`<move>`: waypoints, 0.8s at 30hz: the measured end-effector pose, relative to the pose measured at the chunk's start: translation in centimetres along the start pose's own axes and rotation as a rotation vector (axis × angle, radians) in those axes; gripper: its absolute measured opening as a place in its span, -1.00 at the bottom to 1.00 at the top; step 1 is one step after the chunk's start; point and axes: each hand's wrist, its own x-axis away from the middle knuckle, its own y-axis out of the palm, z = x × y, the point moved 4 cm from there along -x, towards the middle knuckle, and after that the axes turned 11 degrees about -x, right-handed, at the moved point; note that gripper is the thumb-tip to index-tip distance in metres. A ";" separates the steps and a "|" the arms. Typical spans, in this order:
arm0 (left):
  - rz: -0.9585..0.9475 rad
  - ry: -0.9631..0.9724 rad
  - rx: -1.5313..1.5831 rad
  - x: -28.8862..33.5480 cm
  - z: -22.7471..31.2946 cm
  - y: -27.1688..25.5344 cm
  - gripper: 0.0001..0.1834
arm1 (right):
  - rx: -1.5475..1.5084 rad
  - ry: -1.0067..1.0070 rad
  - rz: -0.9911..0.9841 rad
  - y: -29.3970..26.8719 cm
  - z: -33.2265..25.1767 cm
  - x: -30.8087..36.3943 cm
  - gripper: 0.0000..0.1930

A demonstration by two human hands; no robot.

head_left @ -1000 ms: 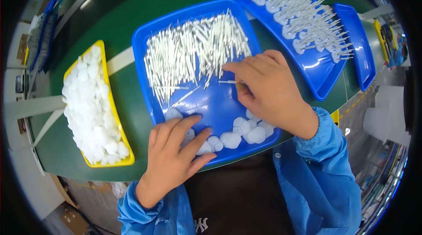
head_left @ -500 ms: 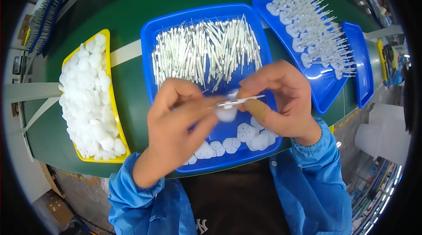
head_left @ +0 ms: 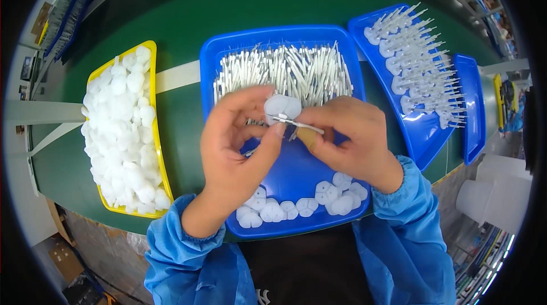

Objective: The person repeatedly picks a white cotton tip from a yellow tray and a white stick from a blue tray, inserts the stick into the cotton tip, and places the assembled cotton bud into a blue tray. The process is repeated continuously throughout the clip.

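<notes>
1. At far left we see a yellow tray (head_left: 160,159) heaped with white rounded pieces (head_left: 122,134); the heap hides its floor and most of its left rim.
2. Next, our left hand (head_left: 233,145) pinches a white disc (head_left: 283,106) at its left and lower edges, between thumb and fingers; the hindmost fingers are partly hidden.
3. Below, a pale mark (head_left: 262,296) on our dark shirt (head_left: 307,265) is cut by the lower edge of the view. It is the clearest marking we find, only part of it showing.
4. The disc is in the air over the large blue tray (head_left: 302,174), whose far half holds many white sticks (head_left: 285,68), partly covered by our hands. More discs (head_left: 307,207) overlap along its near edge.
5. A thin white stick (head_left: 310,128) meets the disc's lower edge; we cannot tell whether it passes through.
6. Our right hand (head_left: 356,134) pinches that stick between thumb and forefinger, its other fingers curled mostly out of sight.
7. Rightward, a second blue tray (head_left: 420,154) carries discs with upright sticks (head_left: 421,71), too crowded for us to separate.
8. Beyond stands a narrow-looking blue tray (head_left: 474,117), bent by the lens.
</notes>
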 end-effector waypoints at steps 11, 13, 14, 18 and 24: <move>-0.027 0.007 0.026 -0.3 -0.4 -0.7 -0.62 | 0.116 -0.162 0.018 -0.1 -0.4 0.0 -0.71; -0.034 -0.017 0.006 -0.3 -0.6 -0.7 -0.62 | 0.130 -0.168 0.019 -0.2 -0.5 -0.1 -0.72; -0.027 -0.026 0.000 -0.3 -0.5 -0.7 -0.63 | 0.138 -0.172 0.019 -0.3 -0.5 -0.1 -0.73; -0.005 -0.029 -0.037 -0.2 -0.1 -0.6 -0.66 | -0.004 0.020 0.000 -0.2 -0.3 0.3 -0.78; -0.002 0.030 -0.094 0.0 -0.1 -0.7 -0.65 | -0.178 0.290 -0.030 -0.3 0.4 0.7 -0.82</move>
